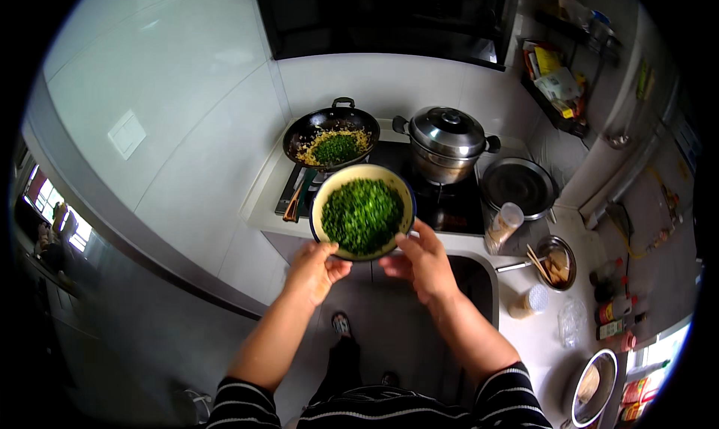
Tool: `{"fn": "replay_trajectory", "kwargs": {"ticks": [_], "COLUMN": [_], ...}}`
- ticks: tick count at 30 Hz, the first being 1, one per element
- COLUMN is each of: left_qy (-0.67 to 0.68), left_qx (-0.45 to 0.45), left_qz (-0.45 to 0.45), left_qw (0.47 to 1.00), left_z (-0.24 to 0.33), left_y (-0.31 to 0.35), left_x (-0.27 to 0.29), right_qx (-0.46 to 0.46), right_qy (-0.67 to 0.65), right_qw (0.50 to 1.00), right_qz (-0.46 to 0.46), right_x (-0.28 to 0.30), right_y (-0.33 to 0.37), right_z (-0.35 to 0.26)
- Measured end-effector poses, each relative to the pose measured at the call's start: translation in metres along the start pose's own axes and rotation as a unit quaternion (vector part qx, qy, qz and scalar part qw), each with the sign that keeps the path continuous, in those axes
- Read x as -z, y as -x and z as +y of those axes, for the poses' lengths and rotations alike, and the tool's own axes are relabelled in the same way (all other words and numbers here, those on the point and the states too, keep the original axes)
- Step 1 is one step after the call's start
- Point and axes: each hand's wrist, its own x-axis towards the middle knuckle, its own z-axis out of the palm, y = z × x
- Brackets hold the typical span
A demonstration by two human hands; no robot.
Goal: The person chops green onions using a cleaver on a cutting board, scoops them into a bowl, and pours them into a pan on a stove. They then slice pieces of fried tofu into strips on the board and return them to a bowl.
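Observation:
Between my two hands I hold a cream bowl with a dark blue rim (317,204), filled with chopped green herbs (363,215). My left hand (313,268) grips its near left edge, thumb over the rim. On the near right side, my right hand (425,263) grips the bowl too, its fingers partly hidden under it. Just beyond the bowl, a black wok (299,133) sits on the stove with yellow crumbly food (309,153) and a heap of chopped greens (335,149) in it. A spatula with a wooden handle (291,208) leans beside the wok.
A lidded steel pot (447,137) stands on the right burner, a black pan (519,186) beside it. Clear jars (505,225), a small steel pot (571,268), bottles (616,309) and a steel basin (613,373) line the right counter. A dark hood (389,17) hangs above.

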Motion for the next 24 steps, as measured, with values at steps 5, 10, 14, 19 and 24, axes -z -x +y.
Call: {"fn": "replay_trajectory", "kwargs": {"ticks": [5,10,14,19,24], "left_qy": [-0.032,-0.245,-0.574,-0.669,-0.609], "left_qx": [0.005,-0.148,-0.347,-0.393,-0.54], "left_qz": [-0.08,-0.025,0.088,0.071,0.043], "left_qw": [0.996,0.958,0.737,0.627,0.579], "left_z": [0.092,0.156,0.161,0.168,0.171], "left_y": [-0.143,-0.287,-0.408,-0.437,-0.455], "left_x": [-0.01,-0.026,0.012,-0.002,0.004], "right_qx": [-0.007,-0.025,-0.03,-0.014,0.046], "right_qy": [0.017,0.145,0.186,0.279,0.414], "right_qw": [0.999,0.986,0.98,0.958,0.909], "right_qz": [-0.041,0.083,0.064,0.064,0.023], "right_x": [-0.035,-0.052,-0.051,-0.032,-0.03], "right_y": [-0.163,-0.308,-0.372,-0.419,-0.461], "right_z": [-0.019,-0.015,0.001,0.018,0.027]}}
